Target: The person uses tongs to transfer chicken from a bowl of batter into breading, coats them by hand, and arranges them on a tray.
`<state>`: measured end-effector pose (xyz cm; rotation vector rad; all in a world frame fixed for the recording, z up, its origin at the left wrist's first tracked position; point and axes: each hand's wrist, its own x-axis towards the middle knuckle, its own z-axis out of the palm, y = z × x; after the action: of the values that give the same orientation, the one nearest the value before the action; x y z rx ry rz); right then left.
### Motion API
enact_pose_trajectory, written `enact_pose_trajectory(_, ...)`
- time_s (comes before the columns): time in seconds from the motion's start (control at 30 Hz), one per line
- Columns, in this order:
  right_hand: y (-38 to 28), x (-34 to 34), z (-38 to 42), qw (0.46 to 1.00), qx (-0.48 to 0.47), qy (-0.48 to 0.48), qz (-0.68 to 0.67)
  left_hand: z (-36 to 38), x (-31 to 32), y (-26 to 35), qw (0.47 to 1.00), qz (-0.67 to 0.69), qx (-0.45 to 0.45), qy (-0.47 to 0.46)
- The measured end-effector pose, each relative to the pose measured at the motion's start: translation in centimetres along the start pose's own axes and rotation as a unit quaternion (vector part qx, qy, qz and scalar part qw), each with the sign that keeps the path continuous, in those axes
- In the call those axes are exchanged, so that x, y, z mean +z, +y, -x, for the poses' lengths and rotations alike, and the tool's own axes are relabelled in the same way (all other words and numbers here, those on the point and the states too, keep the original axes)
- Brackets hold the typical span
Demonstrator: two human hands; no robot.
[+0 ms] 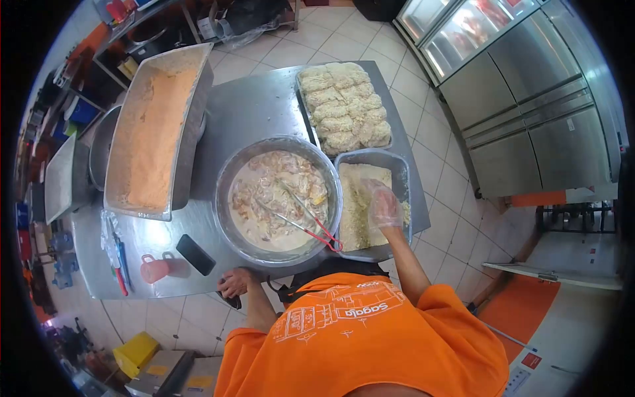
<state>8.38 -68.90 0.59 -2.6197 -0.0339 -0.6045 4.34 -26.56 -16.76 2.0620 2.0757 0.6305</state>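
My right hand (385,206), in a clear plastic glove, is over the grey tub (405,173) of pale crumbs (354,225). Its fingers are blurred, so what they hold, if anything, does not show. At the table's front edge my bare left hand (235,284) is curled around something dark I cannot make out. Between the hands stands a round metal bowl (223,233) of raw pieces in milky batter (264,178). Red-handled tongs (301,228) rest in it, handles over the rim. Behind the tub, a tray of crumb-coated pieces (344,106) lies in rows.
A deep metal pan (187,152) of orange flour stands at the left. A black phone (196,255), a pink mug (155,269) and a red-handled knife (122,278) lie on the steel table (241,99). Steel refrigerators (522,112) stand at the right.
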Motion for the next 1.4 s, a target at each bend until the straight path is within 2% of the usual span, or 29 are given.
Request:
enact_pose_trajectory(0.03, -0.4, 0.3, -0.3, 1.000, -0.004, -0.002, 0.000, 0.1, 0.4, 0.1, 1.000, 0.002, 0.000, -0.002)
enact_pose_trajectory(0.07, -1.0, 0.8, -0.6, 0.998, 0.030, -0.048, 0.027, 0.1, 0.6, -0.2, 1.000, 0.002, -0.001, -0.002)
enact_pose_trajectory(0.1, -2.9, 0.6, -1.2, 0.992, 0.066, -0.095, 0.054, 0.1, 0.7, -0.5, 1.000, -0.001, 0.000, -0.001)
enact_pose_trajectory(0.17, -8.6, 0.4, -3.2, 0.991, 0.055, -0.114, 0.045, 0.0, 1.0, -0.3, 1.000, -0.004, 0.009, 0.000)
enact_pose_trajectory(0.23, -13.0, 0.6, -4.4, 0.967, 0.011, -0.250, 0.040, 0.1, 0.9, 0.0, 1.000, 0.000, 0.023, -0.006)
enact_pose_trajectory(0.27, -14.3, 1.4, -4.1, 0.967, 0.013, -0.250, 0.040, 0.1, 0.8, 0.1, 1.000, 0.004, 0.030, -0.009)
enact_pose_trajectory(0.33, -16.2, 2.6, -3.2, 0.901, -0.001, -0.398, 0.174, 0.1, 0.8, 0.2, 0.999, 0.013, 0.041, -0.015)
enact_pose_trajectory(0.43, -15.8, 5.1, -0.8, 0.918, -0.002, -0.341, 0.200, 0.1, 1.0, 0.1, 0.998, 0.021, 0.050, -0.020)
enact_pose_trajectory(0.53, -15.2, 6.9, -0.8, 0.896, 0.011, -0.375, 0.237, 0.3, 0.7, 0.2, 0.998, 0.025, 0.055, -0.023)
enact_pose_trajectory(0.63, -14.5, 6.9, -2.4, 0.902, 0.031, -0.377, 0.207, 0.7, 0.3, 1.0, 0.998, 0.022, 0.048, -0.013)
enact_pose_trajectory(0.7, -11.6, 8.9, -2.2, 0.916, -0.049, -0.359, 0.175, 0.5, -0.1, 0.6, 0.999, 0.007, 0.030, 0.014)
enact_pose_trajectory(0.77, -13.2, 6.7, -5.4, 0.915, 0.029, -0.388, 0.109, 0.2, -0.1, 0.4, 0.999, -0.008, 0.016, 0.042)
enact_pose_trajectory(0.87, -14.0, 5.4, -7.8, 0.902, 0.050, -0.423, 0.069, 0.2, 0.0, 0.4, 0.998, -0.013, 0.009, 0.057)
enact_pose_trajectory(1.1, -13.9, 1.5, -8.1, 0.899, -0.016, -0.427, 0.094, 0.1, -0.6, 0.3, 0.999, -0.001, 0.008, 0.051)
enact_pose_trajectory(1.17, -14.0, 0.2, -7.1, 0.898, -0.085, -0.413, 0.127, 0.2, 0.0, -0.2, 0.998, -0.001, 0.014, 0.069)
enact_pose_trajectory(1.3, -15.4, 1.4, -6.2, 0.879, -0.138, -0.408, 0.206, 0.0, 0.3, -0.4, 0.997, -0.005, 0.020, 0.080)
enact_pose_trajectory(1.37, -16.4, 3.4, -7.1, 0.874, -0.055, -0.440, 0.198, 0.0, 0.4, -0.2, 0.997, -0.007, 0.017, 0.079)
enact_pose_trajectory(1.4, -16.0, 4.5, -7.0, 0.874, -0.056, -0.441, 0.197, -0.1, 0.4, -0.3, 0.997, -0.005, 0.015, 0.074)
